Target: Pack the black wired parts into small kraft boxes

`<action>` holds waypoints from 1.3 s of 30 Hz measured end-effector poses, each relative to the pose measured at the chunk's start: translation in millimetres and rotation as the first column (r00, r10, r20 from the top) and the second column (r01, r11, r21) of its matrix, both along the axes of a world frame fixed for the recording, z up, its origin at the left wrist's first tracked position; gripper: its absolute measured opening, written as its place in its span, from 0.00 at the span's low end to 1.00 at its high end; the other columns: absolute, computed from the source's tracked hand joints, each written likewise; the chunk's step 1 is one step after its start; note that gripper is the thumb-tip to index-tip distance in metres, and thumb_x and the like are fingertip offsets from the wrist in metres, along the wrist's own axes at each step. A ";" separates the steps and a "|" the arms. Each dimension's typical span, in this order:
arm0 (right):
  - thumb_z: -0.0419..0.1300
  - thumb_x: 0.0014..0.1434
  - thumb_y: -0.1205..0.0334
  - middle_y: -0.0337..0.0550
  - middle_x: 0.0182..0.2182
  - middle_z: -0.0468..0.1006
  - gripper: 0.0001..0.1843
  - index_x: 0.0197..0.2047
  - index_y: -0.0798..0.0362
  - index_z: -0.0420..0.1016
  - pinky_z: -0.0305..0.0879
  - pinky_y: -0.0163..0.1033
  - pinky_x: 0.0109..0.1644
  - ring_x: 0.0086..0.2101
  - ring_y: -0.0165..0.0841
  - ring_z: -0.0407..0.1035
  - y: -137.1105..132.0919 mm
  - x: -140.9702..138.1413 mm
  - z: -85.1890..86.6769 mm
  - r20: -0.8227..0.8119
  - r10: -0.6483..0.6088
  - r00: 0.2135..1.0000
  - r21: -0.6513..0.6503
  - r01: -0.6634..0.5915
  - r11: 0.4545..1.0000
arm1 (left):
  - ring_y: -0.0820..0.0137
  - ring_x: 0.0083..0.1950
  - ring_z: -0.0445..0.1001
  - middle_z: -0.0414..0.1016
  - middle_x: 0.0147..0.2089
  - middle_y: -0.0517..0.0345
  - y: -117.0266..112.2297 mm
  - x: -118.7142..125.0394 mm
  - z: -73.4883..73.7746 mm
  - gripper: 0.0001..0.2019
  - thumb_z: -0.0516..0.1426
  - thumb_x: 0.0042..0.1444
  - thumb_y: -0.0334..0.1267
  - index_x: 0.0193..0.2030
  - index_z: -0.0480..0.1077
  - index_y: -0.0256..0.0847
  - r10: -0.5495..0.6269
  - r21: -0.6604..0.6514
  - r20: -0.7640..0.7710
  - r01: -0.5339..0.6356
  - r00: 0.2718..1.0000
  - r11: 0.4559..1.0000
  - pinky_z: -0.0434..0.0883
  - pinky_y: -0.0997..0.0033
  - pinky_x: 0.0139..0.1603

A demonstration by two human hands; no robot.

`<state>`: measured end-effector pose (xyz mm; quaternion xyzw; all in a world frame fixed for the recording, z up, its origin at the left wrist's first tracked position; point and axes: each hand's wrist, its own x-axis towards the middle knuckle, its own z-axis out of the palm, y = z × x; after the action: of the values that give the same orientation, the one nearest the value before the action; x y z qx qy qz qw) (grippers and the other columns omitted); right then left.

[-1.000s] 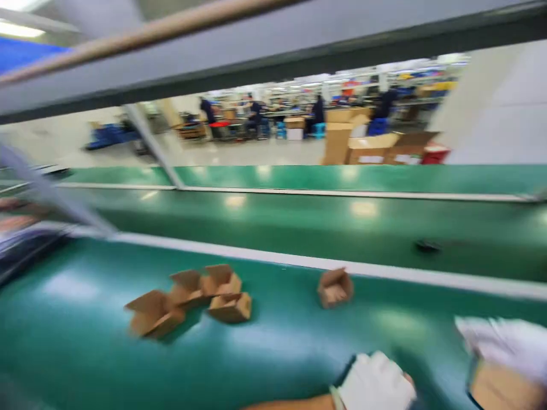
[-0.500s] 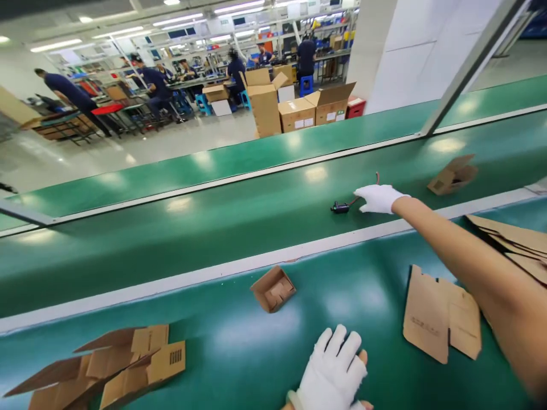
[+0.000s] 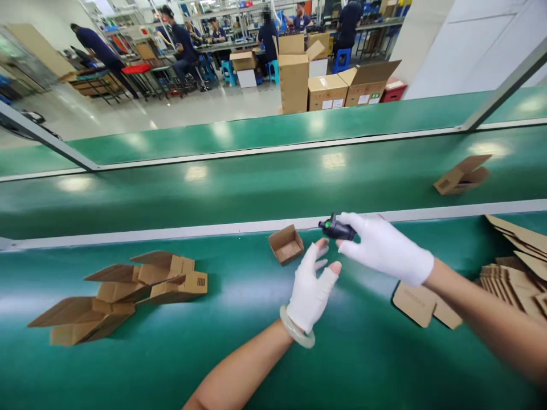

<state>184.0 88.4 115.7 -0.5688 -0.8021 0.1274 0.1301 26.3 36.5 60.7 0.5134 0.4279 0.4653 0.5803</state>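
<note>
My right hand (image 3: 380,245), in a white glove, grips a small black cylindrical device (image 3: 337,228) with a green spot near one end. It holds the device above the near edge of the green work surface. Just below and left of it is my left hand (image 3: 310,287), gloved with bare fingertips and a pale bangle at the wrist. Its thumb and fingers are spread with nothing between them. A small open cardboard box (image 3: 286,245) sits close to the left fingertips, its inside facing up.
Several partly folded cardboard boxes (image 3: 128,290) lie at the left. Flat cardboard pieces (image 3: 416,304) and a stack of cardboard (image 3: 513,285) are at the right. Another open box (image 3: 461,176) stands on the far belt. A pale rail (image 3: 205,230) divides the surfaces. People sit beyond.
My right hand has lifted the black device off the far belt and brought it nearer. My left hand has risen towards it. The view has shifted too.
</note>
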 end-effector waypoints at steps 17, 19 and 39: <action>0.42 0.53 0.75 0.40 0.24 0.69 0.21 0.40 0.49 0.71 0.44 0.38 0.24 0.20 0.33 0.58 -99.6 -65.4 66.8 0.374 0.480 0.793 0.340 -0.599 0.725 | 0.68 0.38 0.69 0.72 0.38 0.60 -49.9 -129.3 39.3 0.12 0.55 0.56 0.39 0.47 0.67 0.42 -0.185 0.208 -0.595 0.372 0.782 0.905 0.67 0.71 0.41; 0.43 0.58 0.71 0.41 0.28 0.71 0.18 0.40 0.50 0.72 0.49 0.37 0.26 0.24 0.32 0.61 -82.5 -80.8 63.8 0.233 0.570 0.788 0.341 -0.615 0.711 | 0.69 0.35 0.69 0.71 0.35 0.61 -59.8 -133.6 42.7 0.11 0.56 0.55 0.38 0.46 0.68 0.42 -0.325 0.131 -0.572 0.475 0.753 0.870 0.67 0.72 0.39; 0.52 0.58 0.68 0.37 0.28 0.74 0.09 0.31 0.53 0.73 0.61 0.32 0.32 0.28 0.29 0.66 -60.0 -116.9 7.1 -0.414 0.458 0.787 0.145 -0.440 0.886 | 0.67 0.40 0.71 0.73 0.42 0.56 -63.9 -143.6 22.8 0.18 0.63 0.47 0.38 0.46 0.67 0.40 -0.192 0.026 -0.086 0.195 0.978 0.980 0.70 0.69 0.41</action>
<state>67.1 28.4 122.9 -0.3156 -0.8666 0.2623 0.2839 -117.3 -27.4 83.5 0.5815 0.3913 0.3923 0.5957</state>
